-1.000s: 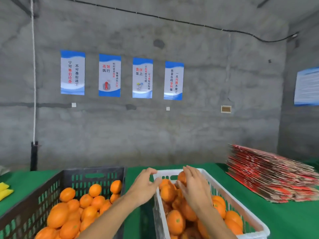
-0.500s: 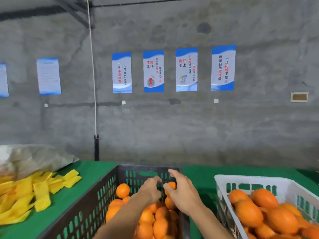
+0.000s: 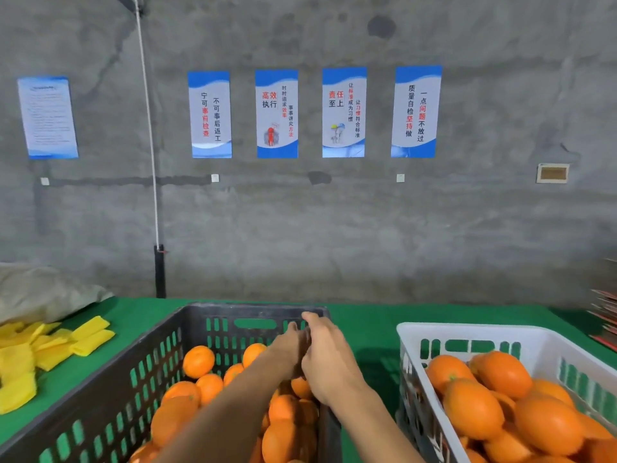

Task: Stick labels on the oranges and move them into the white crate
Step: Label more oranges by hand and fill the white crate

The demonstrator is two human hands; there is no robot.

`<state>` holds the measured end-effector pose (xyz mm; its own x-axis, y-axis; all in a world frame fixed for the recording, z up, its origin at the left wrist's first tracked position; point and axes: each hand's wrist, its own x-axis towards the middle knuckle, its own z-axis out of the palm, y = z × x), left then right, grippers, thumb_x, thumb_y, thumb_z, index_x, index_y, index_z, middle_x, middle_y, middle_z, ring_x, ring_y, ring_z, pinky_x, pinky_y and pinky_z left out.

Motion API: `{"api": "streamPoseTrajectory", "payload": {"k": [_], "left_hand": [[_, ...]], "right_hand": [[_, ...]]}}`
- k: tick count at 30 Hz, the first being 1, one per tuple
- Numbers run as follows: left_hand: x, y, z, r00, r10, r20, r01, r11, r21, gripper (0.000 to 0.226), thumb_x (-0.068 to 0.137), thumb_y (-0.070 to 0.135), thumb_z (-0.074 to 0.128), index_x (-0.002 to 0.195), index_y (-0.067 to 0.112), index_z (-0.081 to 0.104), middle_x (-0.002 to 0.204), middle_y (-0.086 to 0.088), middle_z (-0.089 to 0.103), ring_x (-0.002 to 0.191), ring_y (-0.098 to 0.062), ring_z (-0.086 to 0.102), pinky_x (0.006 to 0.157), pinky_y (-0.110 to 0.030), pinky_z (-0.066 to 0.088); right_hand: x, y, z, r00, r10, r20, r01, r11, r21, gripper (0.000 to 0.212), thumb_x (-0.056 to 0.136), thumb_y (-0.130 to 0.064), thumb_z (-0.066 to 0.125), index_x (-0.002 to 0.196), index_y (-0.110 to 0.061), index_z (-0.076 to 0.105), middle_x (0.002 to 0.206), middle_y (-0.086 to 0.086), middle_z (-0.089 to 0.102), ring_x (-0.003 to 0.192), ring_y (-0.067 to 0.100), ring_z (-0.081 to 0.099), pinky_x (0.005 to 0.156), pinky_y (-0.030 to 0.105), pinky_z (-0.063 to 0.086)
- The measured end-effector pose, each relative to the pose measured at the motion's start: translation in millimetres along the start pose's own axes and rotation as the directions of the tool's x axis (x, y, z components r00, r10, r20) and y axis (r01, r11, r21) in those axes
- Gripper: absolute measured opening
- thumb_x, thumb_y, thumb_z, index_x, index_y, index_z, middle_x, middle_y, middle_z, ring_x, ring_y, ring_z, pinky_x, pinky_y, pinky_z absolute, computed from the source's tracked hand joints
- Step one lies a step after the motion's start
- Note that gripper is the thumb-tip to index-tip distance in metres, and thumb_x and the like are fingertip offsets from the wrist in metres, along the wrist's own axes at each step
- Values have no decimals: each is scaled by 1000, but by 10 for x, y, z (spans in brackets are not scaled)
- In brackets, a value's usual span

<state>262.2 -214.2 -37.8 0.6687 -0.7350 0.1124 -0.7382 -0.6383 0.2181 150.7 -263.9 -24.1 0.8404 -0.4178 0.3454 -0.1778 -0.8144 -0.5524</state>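
A dark slotted crate holds several unlabelled oranges at lower centre. To its right, a white crate is filled with more oranges. My left hand and my right hand are pressed close together over the dark crate's far right corner, backs toward me, just above the fruit. Their fingers point away and down, so whatever lies between them is hidden. No label is visible.
Both crates stand on a green table. Yellow foam sleeves and a grey sack lie at the left. Flat red cartons are stacked at the right edge. A black post stands behind against a concrete wall.
Both hands left the white crate and crossed left to the dark crate. They now sit closer together at its far right corner, and the orange seen between them half a second ago is hidden.
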Motion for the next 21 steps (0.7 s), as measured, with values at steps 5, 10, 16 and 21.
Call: {"api": "streamPoseTrajectory", "payload": {"k": [5, 10, 16, 21], "left_hand": [[-489, -39, -560, 984, 50, -168, -66, 994, -89, 29, 84, 22, 62, 111, 27, 54, 110, -7, 58, 106, -32, 61, 90, -44, 51], [-1665, 368, -973, 902, 107, -418, -244, 926, -288, 52, 73, 33, 65, 124, 35, 53, 116, 10, 60, 110, -10, 57, 97, -39, 50], [-3113, 906, -533, 796, -18, -605, -333, 821, -464, 70, 75, 41, 72, 140, 37, 46, 133, 17, 55, 118, -4, 56, 97, -27, 51], [-3770, 1067, 263, 687, 28, -726, -449, 802, -394, 68, 81, 16, 85, 142, 14, 54, 146, 4, 51, 136, -12, 50, 106, -29, 48]], "right_hand": [[-339, -186, -217, 985, -125, -119, 118, 991, -65, 44, 107, -21, 38, 151, -20, 43, 147, 3, 51, 135, 22, 46, 112, 34, 37], [-1215, -495, -562, 912, -228, -342, 301, 936, 180, 40, 110, -30, 42, 147, -20, 51, 153, -7, 47, 142, 8, 41, 117, 28, 34], [-2549, -529, -741, 814, -265, -517, 473, 819, 325, 35, 105, -24, 58, 141, -24, 59, 149, -13, 51, 141, 12, 46, 112, 21, 38], [-3446, -209, -468, 828, -258, -497, 471, 802, 368, 38, 103, -16, 61, 141, -22, 58, 152, -8, 49, 141, 19, 48, 110, 32, 47]]}}
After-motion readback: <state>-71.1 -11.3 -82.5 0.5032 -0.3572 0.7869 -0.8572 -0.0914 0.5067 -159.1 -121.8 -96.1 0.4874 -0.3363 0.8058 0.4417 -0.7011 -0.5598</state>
